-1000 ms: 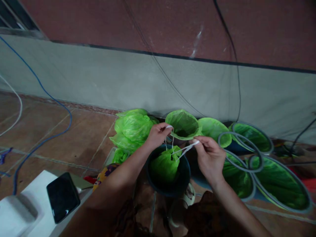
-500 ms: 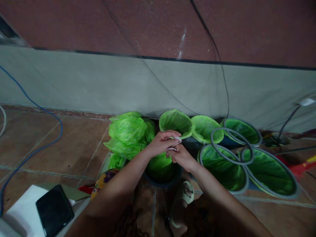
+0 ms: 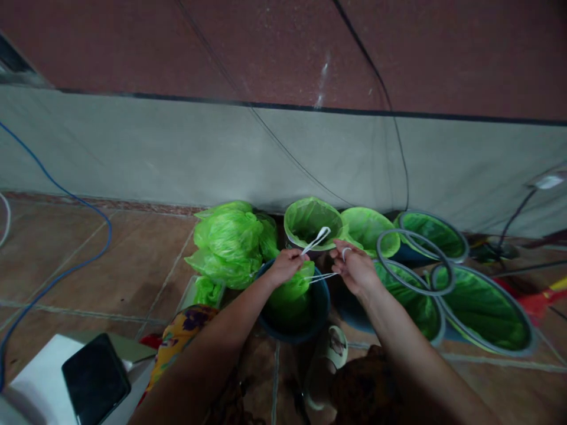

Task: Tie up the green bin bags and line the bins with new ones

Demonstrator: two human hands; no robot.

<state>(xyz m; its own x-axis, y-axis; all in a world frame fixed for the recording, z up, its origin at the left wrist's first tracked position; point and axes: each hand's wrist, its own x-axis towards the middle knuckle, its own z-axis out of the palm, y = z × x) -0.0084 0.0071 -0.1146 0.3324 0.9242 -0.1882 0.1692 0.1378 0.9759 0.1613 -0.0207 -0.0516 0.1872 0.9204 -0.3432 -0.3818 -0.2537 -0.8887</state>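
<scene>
A green plastic bag (image 3: pixel 290 295) sits bunched inside a dark round bucket (image 3: pixel 316 319) on the tiled floor. My left hand (image 3: pixel 286 265) is closed, pinching a white string (image 3: pixel 316 239) at the bag's neck, with one end sticking up to the right. My right hand (image 3: pixel 354 268) is closed on the other end of the string, which is pulled taut between the two hands above the bucket.
Tied green bags (image 3: pixel 230 242) lie heaped to the left by the wall. Several green-lined buckets (image 3: pixel 482 307) with grey hoops (image 3: pixel 411 262) stand to the right. A black phone (image 3: pixel 95 378) lies on a white box at lower left. A blue cable (image 3: pixel 62 271) crosses the floor.
My hands, held together over the bag half a second ago, have drawn apart, stretching the white string taut between them. The camera view shifted slightly.
</scene>
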